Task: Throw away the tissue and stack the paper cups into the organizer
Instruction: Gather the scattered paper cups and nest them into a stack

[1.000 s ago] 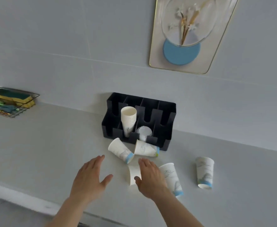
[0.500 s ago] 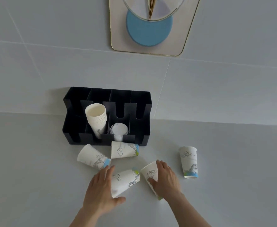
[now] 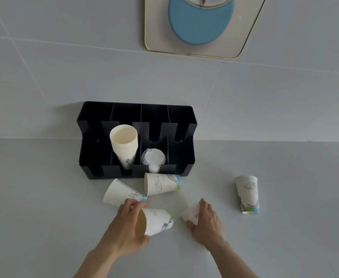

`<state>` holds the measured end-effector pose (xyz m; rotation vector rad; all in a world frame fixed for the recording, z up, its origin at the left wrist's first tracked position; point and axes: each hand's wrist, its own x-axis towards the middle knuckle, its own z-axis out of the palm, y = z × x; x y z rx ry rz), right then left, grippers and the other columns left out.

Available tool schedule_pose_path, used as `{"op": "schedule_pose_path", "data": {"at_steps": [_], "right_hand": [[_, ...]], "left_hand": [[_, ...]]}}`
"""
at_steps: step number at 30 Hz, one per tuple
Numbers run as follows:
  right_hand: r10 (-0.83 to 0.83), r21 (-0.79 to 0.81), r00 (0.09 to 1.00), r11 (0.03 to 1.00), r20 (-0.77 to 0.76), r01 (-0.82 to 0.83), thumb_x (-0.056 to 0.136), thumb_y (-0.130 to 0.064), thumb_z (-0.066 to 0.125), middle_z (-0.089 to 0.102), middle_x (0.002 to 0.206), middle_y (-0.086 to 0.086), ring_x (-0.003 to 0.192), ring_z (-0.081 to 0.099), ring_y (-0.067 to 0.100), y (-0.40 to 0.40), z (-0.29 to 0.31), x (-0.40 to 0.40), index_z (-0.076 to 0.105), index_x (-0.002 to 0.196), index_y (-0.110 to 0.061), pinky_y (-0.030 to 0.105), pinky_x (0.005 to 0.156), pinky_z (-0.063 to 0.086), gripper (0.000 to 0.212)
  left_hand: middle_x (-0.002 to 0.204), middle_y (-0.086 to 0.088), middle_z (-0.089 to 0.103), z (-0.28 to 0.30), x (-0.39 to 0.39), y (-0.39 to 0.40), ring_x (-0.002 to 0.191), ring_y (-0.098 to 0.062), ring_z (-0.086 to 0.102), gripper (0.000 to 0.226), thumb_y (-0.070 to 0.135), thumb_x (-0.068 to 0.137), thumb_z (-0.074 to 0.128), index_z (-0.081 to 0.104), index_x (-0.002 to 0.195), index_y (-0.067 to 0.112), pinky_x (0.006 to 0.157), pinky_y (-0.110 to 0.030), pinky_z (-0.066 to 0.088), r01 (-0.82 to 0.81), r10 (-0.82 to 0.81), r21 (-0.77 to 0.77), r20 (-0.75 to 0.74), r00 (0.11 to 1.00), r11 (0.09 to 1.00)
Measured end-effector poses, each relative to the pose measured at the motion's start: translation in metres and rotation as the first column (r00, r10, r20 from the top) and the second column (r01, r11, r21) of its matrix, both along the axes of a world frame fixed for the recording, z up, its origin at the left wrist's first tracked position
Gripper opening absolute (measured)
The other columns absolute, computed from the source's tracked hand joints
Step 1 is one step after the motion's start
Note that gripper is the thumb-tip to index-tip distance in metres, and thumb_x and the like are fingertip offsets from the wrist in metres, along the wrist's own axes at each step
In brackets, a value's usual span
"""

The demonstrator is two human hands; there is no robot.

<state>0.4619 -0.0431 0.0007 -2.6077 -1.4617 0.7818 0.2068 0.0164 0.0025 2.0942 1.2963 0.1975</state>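
Observation:
A black organizer point(image 3: 186, 125) stands against the wall with a stack of paper cups point(image 3: 124, 145) in one slot and white lids point(image 3: 153, 158) in the slot to its right. My left hand point(image 3: 124, 227) grips a paper cup point(image 3: 157, 220) by its open rim, tilted on its side. My right hand point(image 3: 206, 223) is closed around another cup point(image 3: 191, 214) lying on the counter. Two more cups, one at the left point(image 3: 121, 194) and one to its right point(image 3: 162, 184), lie on their sides before the organizer. An upside-down cup point(image 3: 248, 194) stands at the right. No tissue is in view.
The grey counter point(image 3: 34, 207) stretches left and right of the cups. A framed picture point(image 3: 202, 27) hangs on the tiled wall above the organizer.
My left hand has taken hold of the near cup and turned its rim toward me. My right hand has stayed closed on its cup. The camera has tilted down and moved closer.

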Motion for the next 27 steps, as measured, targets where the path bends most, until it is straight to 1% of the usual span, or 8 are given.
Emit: {"op": "schedule_pose_path", "data": {"at_steps": [3,7,10,14,19,22,25,27], "right_hand": [[-0.047,0.042,0.999,0.998,-0.028,0.048,0.088,-0.048,0.069,0.044,0.147,0.004,0.133,0.051,0.026,-0.002,0.003,-0.01,0.012,0.159,-0.014,0.035,0.102,0.045,0.097],[-0.08,0.214,0.993,0.972,-0.088,0.097,0.085,-0.045,0.075,0.044,0.144,0.003,0.126,0.055,0.028,0.001,0.019,-0.021,0.013,0.161,-0.014,0.035,0.097,0.046,0.103],[-0.076,0.38,0.984,0.915,-0.161,0.133,0.079,-0.036,0.083,0.045,0.14,0.002,0.122,0.055,0.027,0.001,0.041,-0.025,0.018,0.16,-0.017,0.036,0.096,0.045,0.105],[-0.004,0.567,0.958,0.805,-0.287,0.173,0.075,-0.031,0.087,0.042,0.133,-0.013,0.118,0.056,0.02,-0.005,0.075,-0.032,0.026,0.156,-0.028,0.031,0.095,0.047,0.102],[0.14,0.716,0.891,0.653,-0.433,0.245,0.066,-0.037,0.085,0.056,0.133,-0.014,0.12,0.061,0.011,-0.023,0.112,-0.045,0.038,0.146,-0.034,0.019,0.096,0.051,0.093],[0.225,0.714,0.871,0.675,-0.437,0.184,0.067,-0.027,0.088,0.06,0.126,-0.018,0.12,0.062,0.013,-0.035,0.107,-0.055,0.04,0.139,-0.04,0.018,0.095,0.054,0.088],[0.24,0.68,0.876,0.722,-0.418,0.127,0.07,-0.023,0.088,0.059,0.134,-0.015,0.125,0.06,0.012,-0.041,0.088,-0.065,0.035,0.147,-0.038,0.027,0.101,0.054,0.094],[0.256,0.665,0.874,0.74,-0.412,0.097,0.073,-0.022,0.087,0.057,0.138,-0.019,0.128,0.058,0.007,-0.041,0.078,-0.069,0.034,0.15,-0.035,0.025,0.103,0.053,0.095]], "left_hand": [[0.132,0.019,0.034,0.013,-0.003,0.008,0.123,-0.008,0.036,0.091,0.045,0.062,0.066,0.026,0.143,0.034,0.096,-0.029,0.048,0.004,-0.008,0.068,0.055,0.998,0.998],[0.132,0.015,0.038,0.016,-0.001,0.007,0.123,-0.009,0.037,0.086,0.049,0.062,0.064,0.033,0.14,0.03,0.106,-0.028,0.04,0.039,-0.047,0.13,0.056,0.997,0.991],[0.136,0.014,0.032,0.006,0.003,-0.005,0.13,-0.01,0.032,0.092,0.052,0.065,0.065,0.029,0.148,0.036,0.112,-0.026,0.034,0.068,-0.08,0.137,0.081,0.994,0.988],[0.143,0.016,0.029,0.0,0.014,-0.018,0.137,-0.01,0.027,0.102,0.06,0.07,0.066,0.013,0.155,0.041,0.116,-0.026,0.028,0.081,-0.099,0.148,0.116,0.988,0.986],[0.139,0.029,0.03,-0.008,0.023,-0.032,0.13,0.0,0.037,0.12,0.055,0.062,0.081,0.004,0.153,0.045,0.103,-0.023,0.043,-0.017,0.006,0.034,0.288,0.958,0.999],[0.137,0.03,0.039,-0.011,0.026,-0.037,0.126,-0.002,0.044,0.127,0.056,0.052,0.086,0.008,0.15,0.047,0.099,-0.027,0.048,-0.118,0.119,-0.021,0.339,0.933,0.993],[0.128,0.038,0.039,-0.013,0.027,-0.04,0.121,-0.002,0.049,0.128,0.055,0.048,0.09,0.011,0.148,0.046,0.094,-0.028,0.052,-0.14,0.142,-0.03,0.355,0.924,0.99],[0.132,0.032,0.045,-0.012,0.027,-0.041,0.12,-0.004,0.052,0.125,0.057,0.046,0.091,0.015,0.146,0.046,0.091,-0.03,0.054,-0.156,0.157,-0.032,0.363,0.918,0.987]]}}
